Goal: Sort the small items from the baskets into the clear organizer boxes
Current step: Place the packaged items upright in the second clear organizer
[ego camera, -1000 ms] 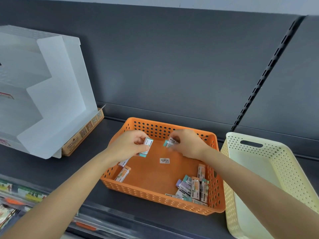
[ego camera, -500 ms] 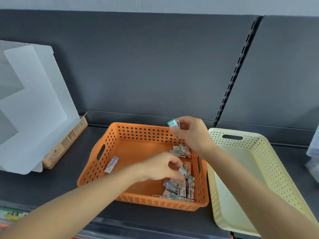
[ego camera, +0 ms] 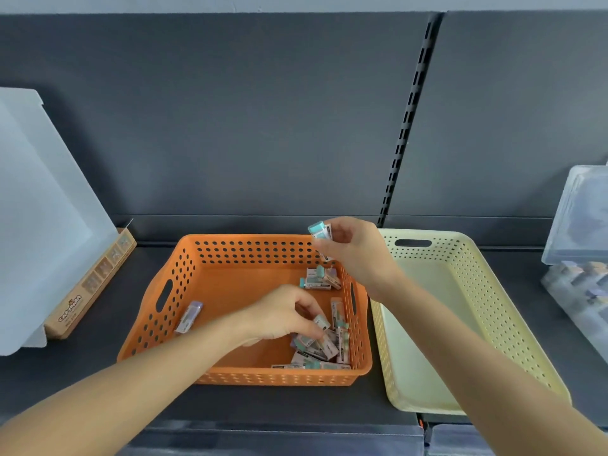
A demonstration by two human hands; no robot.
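Small items (ego camera: 325, 347) mostly lie in the orange basket (ego camera: 250, 239), low in the middle of the frame, piled by its right wall; a purple item (ego camera: 189, 317) lies alone at its left; I see none in the yellow basket (ego camera: 427, 233); so most of the sorting looks left to do. My right hand (ego camera: 357, 251) pinches a teal-tipped item (ego camera: 319, 230) above the back rim; my left hand (ego camera: 279, 315) curls down and pinches a pale item (ego camera: 321, 322) at the pile; the clear organizer box (ego camera: 579, 225) sits at the right edge. Item labels show bar stripes, too small to read; the brown box (ego camera: 88, 287) at the left has writing I cannot make out.
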